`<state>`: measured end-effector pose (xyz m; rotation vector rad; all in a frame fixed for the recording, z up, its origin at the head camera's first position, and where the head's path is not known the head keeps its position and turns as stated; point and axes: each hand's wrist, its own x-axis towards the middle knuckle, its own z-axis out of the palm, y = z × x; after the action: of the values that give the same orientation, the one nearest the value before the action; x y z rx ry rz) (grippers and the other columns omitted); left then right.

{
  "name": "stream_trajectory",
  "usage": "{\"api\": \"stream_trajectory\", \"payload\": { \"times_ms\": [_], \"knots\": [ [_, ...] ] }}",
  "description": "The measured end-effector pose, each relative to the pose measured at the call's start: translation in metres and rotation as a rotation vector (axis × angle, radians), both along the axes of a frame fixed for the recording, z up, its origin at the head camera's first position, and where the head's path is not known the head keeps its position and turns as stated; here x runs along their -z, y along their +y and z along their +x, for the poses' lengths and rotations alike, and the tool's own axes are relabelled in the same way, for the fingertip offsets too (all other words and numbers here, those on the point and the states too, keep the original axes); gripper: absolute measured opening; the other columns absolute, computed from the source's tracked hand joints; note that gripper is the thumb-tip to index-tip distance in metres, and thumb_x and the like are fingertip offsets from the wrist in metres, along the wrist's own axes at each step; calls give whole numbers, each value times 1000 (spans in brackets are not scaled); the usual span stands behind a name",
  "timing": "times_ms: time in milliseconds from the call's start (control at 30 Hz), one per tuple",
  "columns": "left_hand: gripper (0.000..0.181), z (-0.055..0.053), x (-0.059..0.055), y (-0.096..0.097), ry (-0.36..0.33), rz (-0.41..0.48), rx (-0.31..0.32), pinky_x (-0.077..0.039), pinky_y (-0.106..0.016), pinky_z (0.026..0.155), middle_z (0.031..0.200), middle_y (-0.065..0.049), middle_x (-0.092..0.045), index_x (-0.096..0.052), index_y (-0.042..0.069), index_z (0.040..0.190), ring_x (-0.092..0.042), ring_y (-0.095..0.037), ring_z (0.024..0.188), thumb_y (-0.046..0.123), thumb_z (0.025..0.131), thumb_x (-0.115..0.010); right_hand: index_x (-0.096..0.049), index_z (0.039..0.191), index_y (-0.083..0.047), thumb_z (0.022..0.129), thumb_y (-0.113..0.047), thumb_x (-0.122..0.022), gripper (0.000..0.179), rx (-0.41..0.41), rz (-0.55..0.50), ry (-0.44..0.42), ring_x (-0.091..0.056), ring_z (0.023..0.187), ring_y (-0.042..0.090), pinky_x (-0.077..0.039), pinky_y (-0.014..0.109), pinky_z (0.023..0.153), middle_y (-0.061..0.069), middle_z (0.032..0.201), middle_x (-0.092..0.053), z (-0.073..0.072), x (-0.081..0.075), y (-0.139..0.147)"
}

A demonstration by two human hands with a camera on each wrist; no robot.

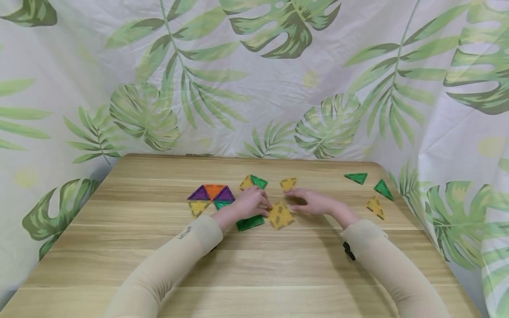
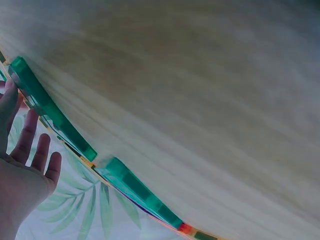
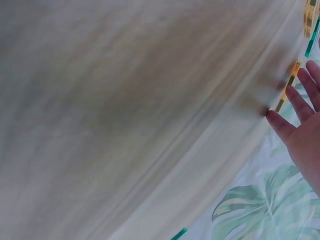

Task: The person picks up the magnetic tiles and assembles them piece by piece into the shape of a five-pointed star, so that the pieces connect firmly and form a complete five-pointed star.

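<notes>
My left hand [image 1: 251, 204] reaches over a group of translucent tiles, its fingertips at the left corner of a yellow square tile shape [image 1: 281, 216]. Below that hand lies a green tile [image 1: 250, 223], partly covered by it. Just beyond its knuckles, a yellow triangle tile [image 1: 246, 182] sits against a green triangle tile [image 1: 259, 181]. Fingers extended, my right hand [image 1: 316, 202] rests low by the table, fingertips at the near edge of a separate yellow triangle tile [image 1: 288, 183]. Its thumb points toward the yellow square shape. In the left wrist view, the left fingers spread beside a green tile edge [image 2: 52, 110].
Left of the left hand, purple [image 1: 198, 193], orange [image 1: 214, 191] and yellow [image 1: 198, 207] tiles lie joined with others. Two green triangles [image 1: 356, 178] and a yellow triangle [image 1: 375, 207] lie apart on the right side of the wooden table [image 1: 254, 274]. A leaf-patterned curtain [image 1: 270, 88] hangs behind.
</notes>
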<state>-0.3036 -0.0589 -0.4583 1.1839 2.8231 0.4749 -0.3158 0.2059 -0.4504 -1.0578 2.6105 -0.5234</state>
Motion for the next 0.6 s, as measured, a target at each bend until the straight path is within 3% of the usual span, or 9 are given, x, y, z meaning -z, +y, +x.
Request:
{"api": "stream_trajectory", "payload": {
  "times_ms": [200,333,433,600],
  "knots": [
    [26,-4,-3,3,15,-1,42,-41,-41,90,108,-4,-66,-75,18,104,-51,-24,104,32,82,-73,-42,142,-11,94,-28,-58,53,-37,4,-9,-32,137,30,-26,48,111,11,148,-37,-3,2,-6],
    [28,-10,-5,5,25,-6,8,-41,-43,93,112,-4,-65,-73,15,108,-50,-26,109,30,84,-72,-42,142,-11,94,-24,-59,53,-52,-61,-36,-32,137,29,-26,48,111,10,149,-37,-5,3,-3],
    [40,-16,-7,9,28,-38,-44,-39,-44,97,121,-4,-62,-66,14,120,-48,-27,116,34,85,-70,-42,141,-6,92,-17,-61,53,-54,-144,-47,-31,137,32,-25,49,111,14,149,-36,-4,1,7],
    [69,-22,-8,17,-53,-111,-68,-27,-48,109,144,-5,-44,-42,14,143,-32,-28,135,46,86,-64,-41,141,-2,92,-16,-62,55,0,-188,-7,-30,136,38,-25,56,109,18,149,-35,3,-10,38]
  ]
}}
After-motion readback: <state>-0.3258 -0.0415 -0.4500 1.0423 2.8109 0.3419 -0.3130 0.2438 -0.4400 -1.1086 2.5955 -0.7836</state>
